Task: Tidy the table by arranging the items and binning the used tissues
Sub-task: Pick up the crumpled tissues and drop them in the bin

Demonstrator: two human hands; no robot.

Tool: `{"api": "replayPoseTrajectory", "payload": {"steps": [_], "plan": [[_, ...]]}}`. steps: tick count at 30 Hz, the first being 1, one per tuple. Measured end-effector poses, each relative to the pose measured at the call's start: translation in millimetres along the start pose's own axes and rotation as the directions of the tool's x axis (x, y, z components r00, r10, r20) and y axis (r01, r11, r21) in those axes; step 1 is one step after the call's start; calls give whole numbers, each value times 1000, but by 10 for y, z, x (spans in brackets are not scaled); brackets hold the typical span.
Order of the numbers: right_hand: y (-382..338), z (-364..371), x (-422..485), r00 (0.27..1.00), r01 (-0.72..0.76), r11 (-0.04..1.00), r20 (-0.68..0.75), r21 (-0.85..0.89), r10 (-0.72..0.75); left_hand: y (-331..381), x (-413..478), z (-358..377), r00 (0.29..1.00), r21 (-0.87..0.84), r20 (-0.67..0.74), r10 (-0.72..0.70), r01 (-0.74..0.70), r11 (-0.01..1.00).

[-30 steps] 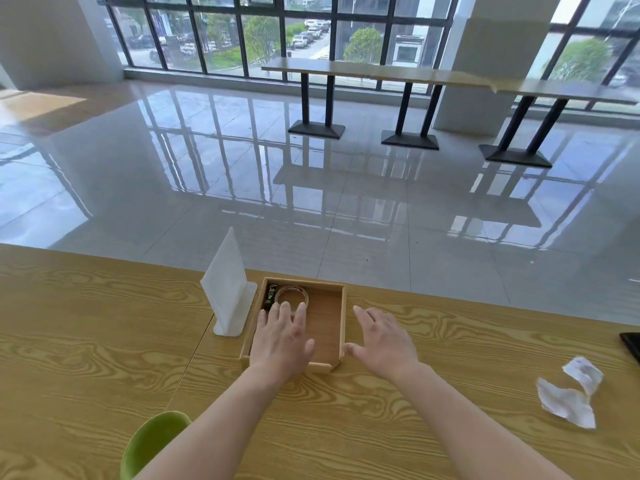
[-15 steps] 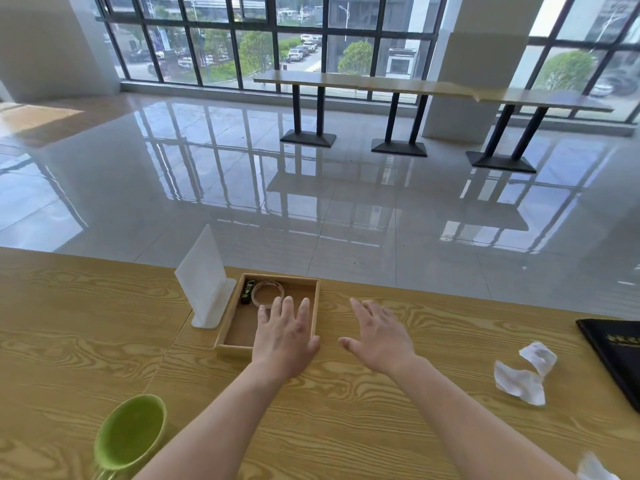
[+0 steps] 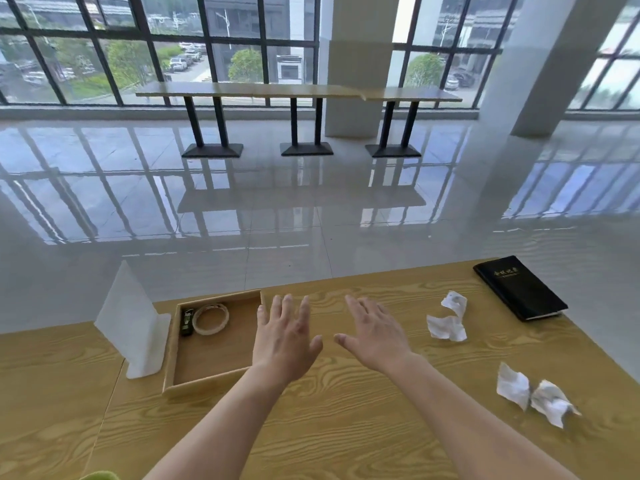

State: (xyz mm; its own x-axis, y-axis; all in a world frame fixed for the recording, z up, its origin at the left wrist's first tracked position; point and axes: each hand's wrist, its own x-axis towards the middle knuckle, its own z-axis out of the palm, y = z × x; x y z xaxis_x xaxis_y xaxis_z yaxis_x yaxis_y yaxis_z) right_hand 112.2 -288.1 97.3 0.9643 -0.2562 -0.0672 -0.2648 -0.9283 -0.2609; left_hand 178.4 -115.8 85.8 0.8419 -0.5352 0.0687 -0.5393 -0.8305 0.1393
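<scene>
From the head camera I see both hands held out flat over the wooden table (image 3: 346, 427), palms down, fingers spread, neither one holding anything. My left hand (image 3: 284, 344) sits just right of the shallow wooden tray (image 3: 214, 355), its little-finger edge over the tray's right rim; whether it actually touches the rim I cannot tell. My right hand (image 3: 375, 336) is beside it, thumbs pointing toward each other with a small gap between them, and it is over bare tabletop. Inside the tray, at its far left corner, lie a pale ring that looks like a tape roll (image 3: 210, 319) and, just left of it, a small dark object (image 3: 187, 321) with markings too small to read; the rest of the tray floor is bare wood. Against the tray's left side stands a white upright card holder (image 3: 133, 323), leaning back slightly on its base. The crumpled tissues are on the right half of the table: one crumpled tissue (image 3: 448, 322) lies to the right of my right hand, clear of it, and a second pair of wads (image 3: 535, 396) lies nearer me and further right, close to the table's edge. Beyond the first tissue, at the far right corner, a black booklet (image 3: 519, 289) lies flat with gold lettering on its cover. A sliver of something green (image 3: 100, 475) shows at the bottom edge of the view, too cut off to name
</scene>
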Motion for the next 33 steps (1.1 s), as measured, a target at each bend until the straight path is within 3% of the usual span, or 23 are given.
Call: {"api": "replayPoseTrajectory", "payload": {"steps": [17,33], "plan": [[929,39,-702,953,-265,953,-110,146,282,1045,66,236,966,-53,45,254,-252,966],[3363,14,-1316,912,-408,906,-1,109,411,3233,106,1125,929,-134,111,353,-338,932]]}}
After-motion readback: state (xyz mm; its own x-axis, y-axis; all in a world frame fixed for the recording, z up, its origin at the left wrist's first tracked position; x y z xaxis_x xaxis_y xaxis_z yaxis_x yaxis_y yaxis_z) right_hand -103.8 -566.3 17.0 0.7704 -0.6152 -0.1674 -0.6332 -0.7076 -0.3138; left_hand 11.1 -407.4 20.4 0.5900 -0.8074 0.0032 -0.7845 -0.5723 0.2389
